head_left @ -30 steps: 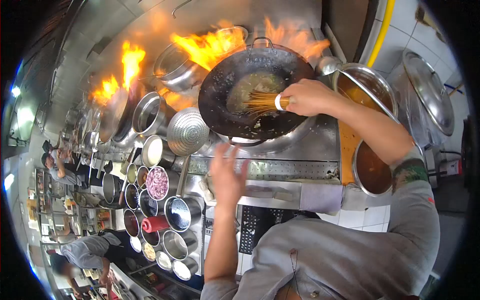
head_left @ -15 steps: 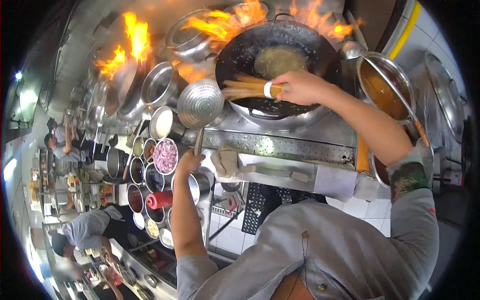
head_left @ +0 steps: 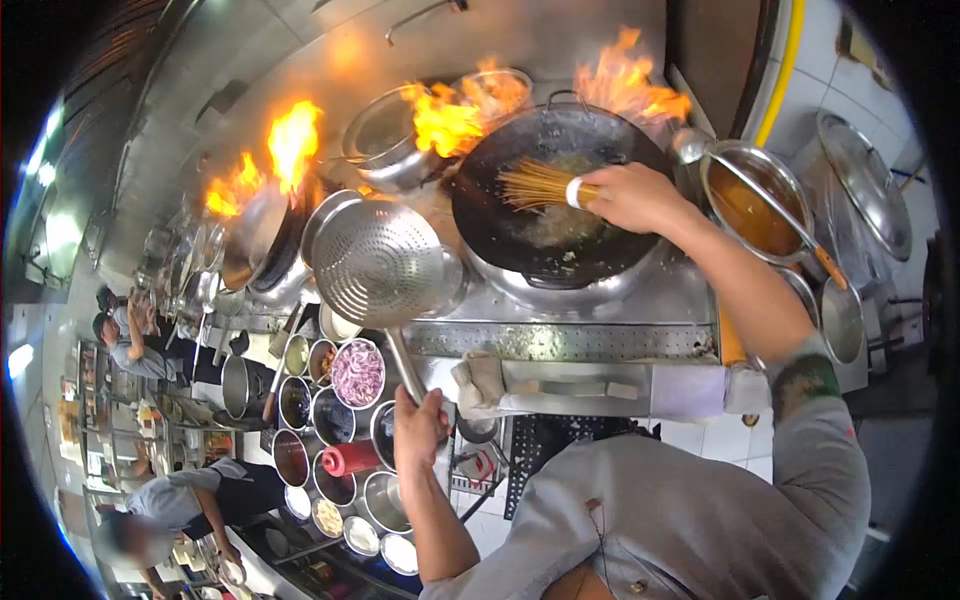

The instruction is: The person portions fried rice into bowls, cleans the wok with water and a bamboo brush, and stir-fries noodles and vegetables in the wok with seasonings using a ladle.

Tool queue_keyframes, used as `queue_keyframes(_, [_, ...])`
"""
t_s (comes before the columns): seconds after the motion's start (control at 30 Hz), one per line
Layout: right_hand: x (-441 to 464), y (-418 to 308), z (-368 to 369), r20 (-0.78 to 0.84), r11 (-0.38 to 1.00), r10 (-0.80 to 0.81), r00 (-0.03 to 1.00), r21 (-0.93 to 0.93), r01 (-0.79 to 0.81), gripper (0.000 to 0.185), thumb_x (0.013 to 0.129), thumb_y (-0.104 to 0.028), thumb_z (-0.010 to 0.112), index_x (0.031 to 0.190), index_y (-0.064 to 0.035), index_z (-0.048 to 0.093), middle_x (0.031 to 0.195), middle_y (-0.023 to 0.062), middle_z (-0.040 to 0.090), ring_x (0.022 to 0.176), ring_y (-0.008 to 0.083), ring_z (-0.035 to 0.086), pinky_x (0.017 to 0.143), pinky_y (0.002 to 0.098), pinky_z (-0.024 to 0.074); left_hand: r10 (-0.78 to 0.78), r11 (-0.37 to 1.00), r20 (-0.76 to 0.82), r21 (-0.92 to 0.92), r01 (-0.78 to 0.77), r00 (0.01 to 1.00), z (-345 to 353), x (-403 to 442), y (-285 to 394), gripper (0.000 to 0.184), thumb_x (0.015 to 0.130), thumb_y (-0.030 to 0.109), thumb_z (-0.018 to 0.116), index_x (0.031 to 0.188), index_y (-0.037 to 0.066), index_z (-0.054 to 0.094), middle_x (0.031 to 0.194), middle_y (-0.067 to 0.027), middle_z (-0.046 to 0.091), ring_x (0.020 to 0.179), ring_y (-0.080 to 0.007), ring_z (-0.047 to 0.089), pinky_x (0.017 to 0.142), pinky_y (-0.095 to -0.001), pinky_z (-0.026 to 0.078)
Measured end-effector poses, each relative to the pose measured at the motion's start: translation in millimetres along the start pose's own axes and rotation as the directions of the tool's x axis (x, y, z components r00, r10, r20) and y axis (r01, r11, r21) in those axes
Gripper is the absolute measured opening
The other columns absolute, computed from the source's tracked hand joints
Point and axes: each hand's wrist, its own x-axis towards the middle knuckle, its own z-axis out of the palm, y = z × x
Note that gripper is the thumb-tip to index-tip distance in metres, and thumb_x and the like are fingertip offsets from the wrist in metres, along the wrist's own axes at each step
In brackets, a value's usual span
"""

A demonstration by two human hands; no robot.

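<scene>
My right hand (head_left: 632,200) is closed around a bamboo wok brush (head_left: 538,186) bound with a white band. The brush's bristles point left, over the inside of a large black wok (head_left: 490,225). Cloudy liquid lies in the bottom of the wok, partly hidden by the brush and hand. My left hand (head_left: 418,430) grips the handle of a perforated metal skimmer (head_left: 375,262). The skimmer's round bowl is raised to the left of the wok, above the stove edge and in front of metal pots.
Flames (head_left: 630,85) rise behind the wok, with more flames (head_left: 292,145) at the left burner. A pot of brown liquid (head_left: 745,215) holds a ladle at right. Chopped onion (head_left: 358,374) and a red bottle (head_left: 350,459) sit among several containers. Co-workers (head_left: 180,500) stand at left.
The brush has moved from the wok's near left rim up and right, further over its inside. The skimmer has come up closer to the camera. The whole view has shifted slightly.
</scene>
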Motion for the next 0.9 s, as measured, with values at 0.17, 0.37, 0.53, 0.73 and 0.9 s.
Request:
queue_keyframes(0.17, [-39, -44, -26, -0.412, 0.937, -0.143, 0.9, 0.236, 0.257, 0.047, 0.088, -0.037, 0.068, 0.132, -0.0208, 0.064, 0.104, 0.0172, 0.072, 0.089, 0.0356, 0.071, 0.079, 0.0436, 0.0571, 0.201, 0.956, 0.121, 0.194, -0.222, 0.972, 25, 3, 66, 0.023, 0.093, 0.007, 0.063, 0.109, 0.003, 0.048, 0.065, -0.0003, 0.052, 0.05, -0.0095, 0.051, 0.043, -0.0257, 0.041])
queue_keyframes(0.37, [-54, 10, -22, -0.08, 0.996, 0.081, 0.993, -0.018, -0.082, 0.035, 0.088, -0.032, 0.068, 0.122, -0.0213, 0.066, 0.098, 0.015, 0.073, 0.091, 0.0368, 0.07, 0.081, 0.047, 0.0571, 0.355, 0.831, 0.215, 0.374, -0.412, 0.91, 73, 41, 93, 0.04, 0.088, 0.007, 0.066, 0.124, -0.002, 0.05, 0.07, -0.0036, 0.055, 0.055, -0.012, 0.054, 0.049, -0.0303, 0.043])
queue_keyframes(0.53, [-68, 3, 0, -0.295, 0.935, 0.086, 0.952, 0.353, 0.025, 0.046, 0.089, -0.034, 0.068, 0.134, -0.0264, 0.062, 0.095, 0.018, 0.073, 0.088, 0.0362, 0.071, 0.082, 0.0477, 0.0561, 0.338, 0.832, 0.254, 0.369, -0.414, 0.906, 100, 37, 94, 0.044, 0.087, 0.009, 0.067, 0.127, -0.001, 0.051, 0.073, -0.0054, 0.058, 0.055, -0.0126, 0.054, 0.051, -0.0307, 0.044])
queue_keyframes(0.73, [-46, 48, -5, -0.199, 0.958, 0.244, 0.949, 0.199, -0.204, 0.036, 0.089, -0.032, 0.066, 0.124, -0.0236, 0.067, 0.095, 0.0155, 0.073, 0.09, 0.0344, 0.072, 0.081, 0.0472, 0.0574, 0.451, 0.744, 0.226, 0.44, -0.503, 0.863, 77, 56, 85, 0.053, 0.086, 0.014, 0.069, 0.131, -0.004, 0.049, 0.086, -0.0116, 0.065, 0.066, -0.0185, 0.06, 0.064, -0.0309, 0.049])
queue_keyframes(0.9, [-39, -7, 40, -0.386, 0.917, -0.102, 0.917, 0.321, 0.237, 0.049, 0.086, -0.033, 0.073, 0.133, -0.0232, 0.063, 0.095, 0.0195, 0.072, 0.086, 0.0398, 0.069, 0.078, 0.0462, 0.0569, 0.247, 0.937, 0.244, 0.188, -0.296, 0.938, 86, 23, 111, 0.047, 0.089, 0.007, 0.066, 0.132, -0.002, 0.048, 0.075, -0.0032, 0.058, 0.055, -0.0113, 0.054, 0.05, -0.026, 0.044])
